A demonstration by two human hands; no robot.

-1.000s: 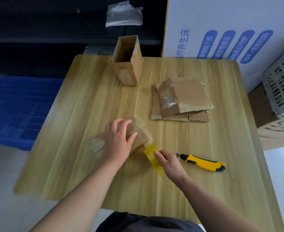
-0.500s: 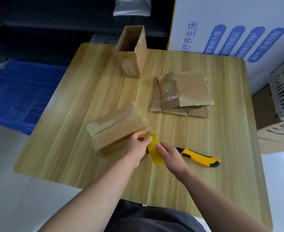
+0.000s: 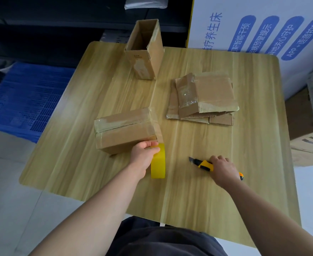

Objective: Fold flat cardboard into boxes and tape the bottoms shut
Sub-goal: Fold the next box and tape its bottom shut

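Right now the left hand [image 3: 142, 156] grips a yellow tape roll [image 3: 158, 161], thumb over its top and fingers curled around the far side, and the roll stands on edge on the wooden table [image 3: 253, 145] just near of the folded box [image 3: 124, 132]. That box lies on its side toward the left edge of the table, roughly midway between the near and far edges, with clear tape [image 3: 156, 124] shining along its upper face and wrapped over its right end; a strip of that tape runs down from the right end to the roll. The left fingertips touch the lower right corner of the box. The right hand [image 3: 222, 168] lies palm down over a yellow and black utility knife [image 3: 201, 163], fingers closed around the handle, with the dark blade end pointing left and the yellow tail end showing past the wrist. Knife and roll lie near each other but apart, both toward the near half of the table. A second box, upright and open [image 3: 144, 50], stands at the far edge, left of centre. Right of centre lies a stack of flat cardboard [image 3: 205, 98], pieces overlapping, the top one bearing old clear tape. Beyond the far right corner stands a white printed carton [image 3: 262, 24], and on the floor off the left edge is a blue plastic pallet [image 3: 26, 100].
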